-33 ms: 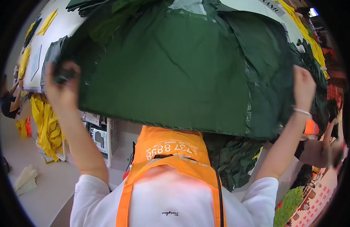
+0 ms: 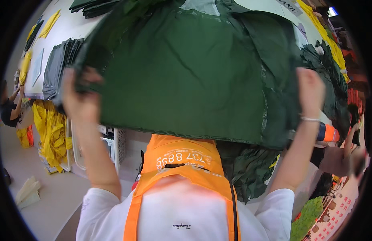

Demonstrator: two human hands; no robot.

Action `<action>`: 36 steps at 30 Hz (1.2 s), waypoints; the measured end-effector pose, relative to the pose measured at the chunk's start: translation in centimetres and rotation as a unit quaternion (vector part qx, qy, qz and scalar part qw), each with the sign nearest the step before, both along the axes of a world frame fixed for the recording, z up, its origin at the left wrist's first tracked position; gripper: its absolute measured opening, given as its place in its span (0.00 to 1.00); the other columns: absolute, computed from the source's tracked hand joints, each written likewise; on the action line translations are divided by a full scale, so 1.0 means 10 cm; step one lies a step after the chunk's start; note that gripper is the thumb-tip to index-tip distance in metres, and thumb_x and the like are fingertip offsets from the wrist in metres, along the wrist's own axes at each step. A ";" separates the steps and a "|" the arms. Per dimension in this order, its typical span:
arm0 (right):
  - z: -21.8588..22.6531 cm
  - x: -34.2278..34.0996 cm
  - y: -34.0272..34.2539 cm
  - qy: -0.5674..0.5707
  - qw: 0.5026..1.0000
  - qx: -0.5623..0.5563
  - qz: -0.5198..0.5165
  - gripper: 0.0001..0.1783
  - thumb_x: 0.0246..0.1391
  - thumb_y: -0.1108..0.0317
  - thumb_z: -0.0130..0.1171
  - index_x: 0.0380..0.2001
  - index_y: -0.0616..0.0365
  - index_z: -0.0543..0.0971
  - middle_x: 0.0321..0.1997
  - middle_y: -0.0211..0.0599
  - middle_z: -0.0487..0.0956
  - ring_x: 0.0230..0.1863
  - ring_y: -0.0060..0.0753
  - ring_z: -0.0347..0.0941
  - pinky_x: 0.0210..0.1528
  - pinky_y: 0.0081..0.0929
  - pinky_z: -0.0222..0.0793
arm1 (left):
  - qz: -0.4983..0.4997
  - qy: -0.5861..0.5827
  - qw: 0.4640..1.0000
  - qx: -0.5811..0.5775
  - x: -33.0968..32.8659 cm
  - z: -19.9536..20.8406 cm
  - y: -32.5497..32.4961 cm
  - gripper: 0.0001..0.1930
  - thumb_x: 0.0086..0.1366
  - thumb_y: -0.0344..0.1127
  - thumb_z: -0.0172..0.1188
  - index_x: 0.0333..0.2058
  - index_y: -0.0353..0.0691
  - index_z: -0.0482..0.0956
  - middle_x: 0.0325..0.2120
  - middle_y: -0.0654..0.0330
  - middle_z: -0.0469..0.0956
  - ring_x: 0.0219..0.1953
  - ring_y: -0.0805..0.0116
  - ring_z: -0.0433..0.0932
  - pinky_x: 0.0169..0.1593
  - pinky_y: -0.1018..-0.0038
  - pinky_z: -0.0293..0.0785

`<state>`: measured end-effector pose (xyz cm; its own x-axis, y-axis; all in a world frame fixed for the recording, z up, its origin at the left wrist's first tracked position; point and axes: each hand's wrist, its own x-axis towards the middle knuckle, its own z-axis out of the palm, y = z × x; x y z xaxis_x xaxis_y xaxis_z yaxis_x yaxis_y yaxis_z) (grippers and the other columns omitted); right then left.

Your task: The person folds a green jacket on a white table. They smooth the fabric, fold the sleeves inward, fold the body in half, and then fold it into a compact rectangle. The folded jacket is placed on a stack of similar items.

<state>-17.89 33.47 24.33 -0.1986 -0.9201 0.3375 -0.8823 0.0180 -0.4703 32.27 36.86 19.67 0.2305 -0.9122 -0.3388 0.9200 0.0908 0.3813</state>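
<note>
A dark green rain jacket [image 2: 182, 80] is spread wide in front of me over the table, with pale seam tape along its seams and hem. Its lower hem hangs past the near table edge, above my orange apron [image 2: 174, 150]. My left hand [image 2: 82, 94], smeared by motion, is curled round the jacket's left edge. At the opposite edge my right hand [image 2: 311, 90] is closed in a fist on the cloth, a bracelet at its wrist. The jacket's top runs out of view, and the cloth inside the right fist is hidden.
The white table [image 2: 65, 26] bears folded dark green garments [image 2: 95, 7], a dark grey stack [image 2: 59, 60] and a dark green pile [image 2: 334, 84] at right. Yellow garments [image 2: 49, 128] fill a basket at left, near a white crate [image 2: 121, 146]. A person [image 2: 9, 108] stands far left.
Both my hands have moved inward, the left one rightward and the right one leftward, drawing in the jacket's sides. More of the dark grey stack shows at left.
</note>
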 end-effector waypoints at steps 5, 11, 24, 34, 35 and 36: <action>-1.47 1.18 0.75 -0.419 0.866 0.272 -0.011 0.14 0.51 0.68 0.46 0.15 0.62 0.66 0.13 0.25 0.62 0.16 0.18 0.57 0.20 0.23 0.56 | -0.345 -0.051 0.906 0.240 -1.39 -1.12 0.66 0.19 0.60 0.40 0.59 0.45 0.33 0.72 0.31 0.57 0.77 0.26 0.66 0.74 0.27 0.71 0.71; -2.25 1.59 1.18 -0.365 0.900 0.236 0.008 0.07 0.51 0.71 0.47 0.29 0.65 0.70 0.22 0.41 0.74 0.22 0.32 0.69 0.28 0.29 0.64 | -0.434 -0.096 0.846 0.293 -1.72 -1.76 0.70 0.15 0.57 0.39 0.63 0.38 0.34 0.77 0.35 0.57 0.79 0.37 0.65 0.78 0.41 0.68 0.74; -2.13 1.54 1.28 -0.290 0.927 0.227 -0.075 0.16 0.48 0.63 0.57 0.30 0.68 0.71 0.27 0.47 0.77 0.29 0.43 0.74 0.32 0.32 0.67 | -0.488 -0.344 0.763 0.248 -1.93 -1.85 0.50 0.16 0.51 0.42 0.67 0.28 0.34 0.79 0.26 0.52 0.78 0.26 0.63 0.77 0.29 0.68 0.74; -2.04 1.21 1.82 -0.584 0.687 0.426 -0.074 0.11 0.50 0.76 0.47 0.36 0.64 0.77 0.33 0.29 0.78 0.31 0.21 0.73 0.36 0.20 0.69 | -0.476 -0.252 0.786 0.303 -1.94 -1.82 0.46 0.19 0.50 0.41 0.69 0.33 0.29 0.78 0.33 0.51 0.78 0.34 0.61 0.77 0.37 0.65 0.75; -2.09 1.21 1.83 -0.593 0.686 0.415 -0.073 0.12 0.51 0.75 0.46 0.37 0.62 0.77 0.33 0.29 0.78 0.31 0.22 0.73 0.36 0.20 0.69 | -0.490 -0.273 0.781 0.274 -1.92 -1.85 0.48 0.19 0.50 0.40 0.69 0.33 0.29 0.78 0.33 0.51 0.78 0.34 0.60 0.77 0.37 0.65 0.75; -2.21 1.22 1.85 -0.604 0.704 0.372 -0.048 0.10 0.54 0.71 0.49 0.36 0.63 0.77 0.33 0.29 0.78 0.31 0.22 0.73 0.36 0.19 0.68 | -0.506 -0.295 0.773 0.245 -1.90 -1.95 0.52 0.19 0.50 0.39 0.69 0.34 0.29 0.78 0.33 0.50 0.78 0.35 0.60 0.77 0.38 0.64 0.76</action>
<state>-5.69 51.92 2.21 -0.0011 -0.7162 -0.6979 0.1746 0.6871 -0.7053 13.24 42.04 0.21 -0.2706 -0.5224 -0.8086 0.0798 -0.8492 0.5220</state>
